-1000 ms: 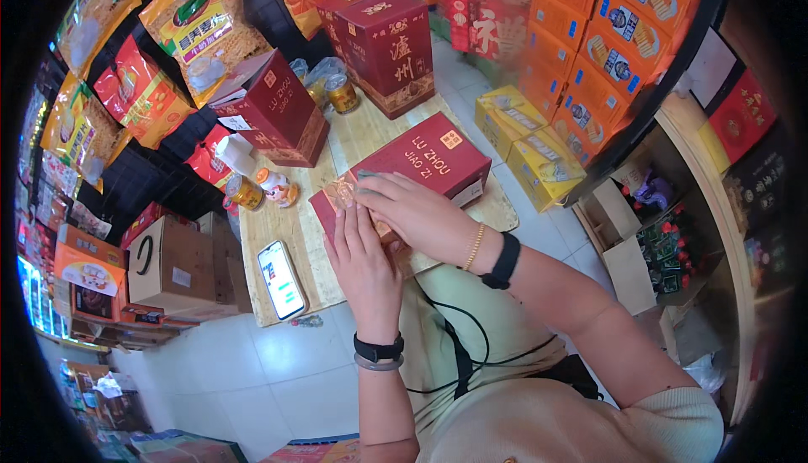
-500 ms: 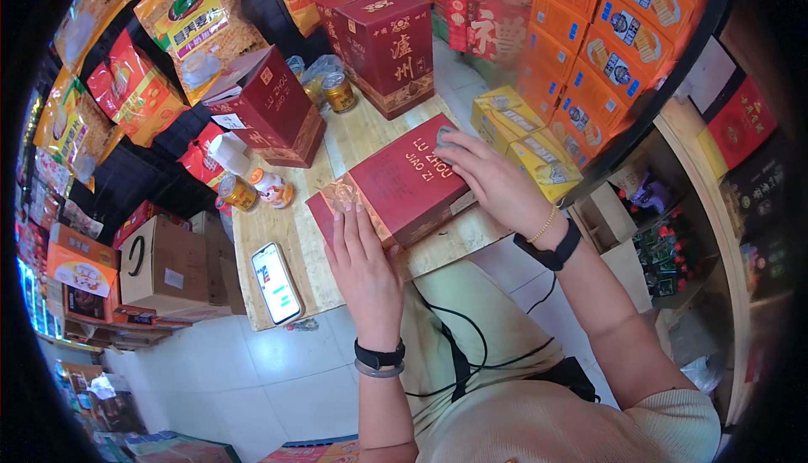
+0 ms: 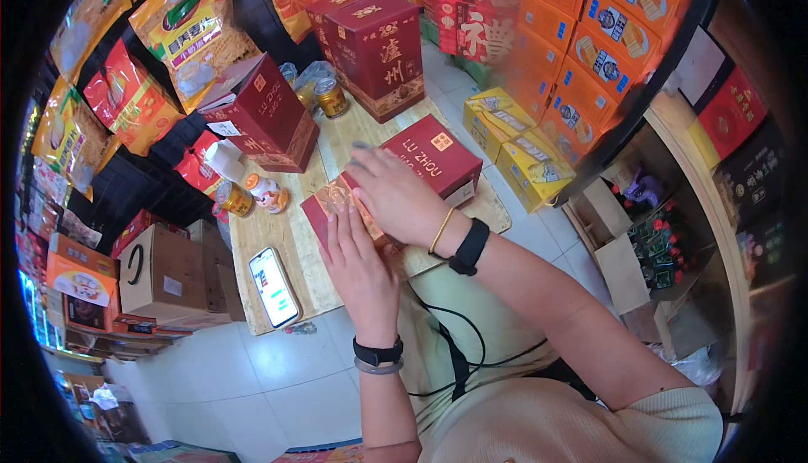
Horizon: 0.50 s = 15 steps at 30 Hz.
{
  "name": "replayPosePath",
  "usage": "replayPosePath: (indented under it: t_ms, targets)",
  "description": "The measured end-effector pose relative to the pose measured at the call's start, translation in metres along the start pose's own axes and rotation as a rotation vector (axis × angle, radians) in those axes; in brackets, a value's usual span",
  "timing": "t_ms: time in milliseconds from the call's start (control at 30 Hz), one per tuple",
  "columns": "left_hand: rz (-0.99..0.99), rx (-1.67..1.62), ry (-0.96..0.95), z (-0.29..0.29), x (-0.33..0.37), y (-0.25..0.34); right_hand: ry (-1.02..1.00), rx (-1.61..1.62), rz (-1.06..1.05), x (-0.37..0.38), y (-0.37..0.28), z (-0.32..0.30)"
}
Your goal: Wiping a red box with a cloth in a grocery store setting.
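A dark red gift box with gold lettering (image 3: pixel 433 151) lies on its side near the front edge of the wooden table (image 3: pixel 316 290). My left hand (image 3: pixel 362 274) rests on the gold-patterned end of this box, fingers stretched out flat. Over the box's upper face reaches my right hand (image 3: pixel 400 202), its fingers closed on a small grey cloth (image 3: pixel 362 148) that is smeared by motion. The cloth is by the far long edge, close to the gold band. My right hand and forearm hide part of the box's face.
Two similar dark red boxes stand behind, one at left (image 3: pixel 265 114) and a taller one (image 3: pixel 379 55). Small gold cans (image 3: pixel 330 98), a white-and-orange bottle (image 3: pixel 268 194) and a lit phone (image 3: pixel 274 288) share the table. Yellow cartons (image 3: pixel 518 147) are right of it; orange boxes (image 3: pixel 614 29) are stacked beyond.
My right hand has swept leftward across the box with the grey cloth, from the lettered end toward the gold band. My left hand stays on the box. The view has shifted slightly.
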<state>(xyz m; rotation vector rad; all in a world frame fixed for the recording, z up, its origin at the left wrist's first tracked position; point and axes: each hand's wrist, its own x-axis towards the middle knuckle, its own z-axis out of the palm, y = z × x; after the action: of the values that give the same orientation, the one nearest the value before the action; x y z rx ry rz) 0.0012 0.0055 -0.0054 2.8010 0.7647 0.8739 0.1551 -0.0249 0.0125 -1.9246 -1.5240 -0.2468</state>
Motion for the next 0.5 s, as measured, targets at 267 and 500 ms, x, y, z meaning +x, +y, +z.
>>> replayPosePath:
  t_ms: [267,500]
  targets:
    - [-0.024,-0.019,0.003,-0.002,0.000,0.004,-0.037,0.183,-0.119,-0.033,-0.006,-0.015]
    - [-0.053,0.000,-0.033,-0.005,-0.001,0.004,0.001,0.108,-0.121,-0.064,0.004,-0.050]
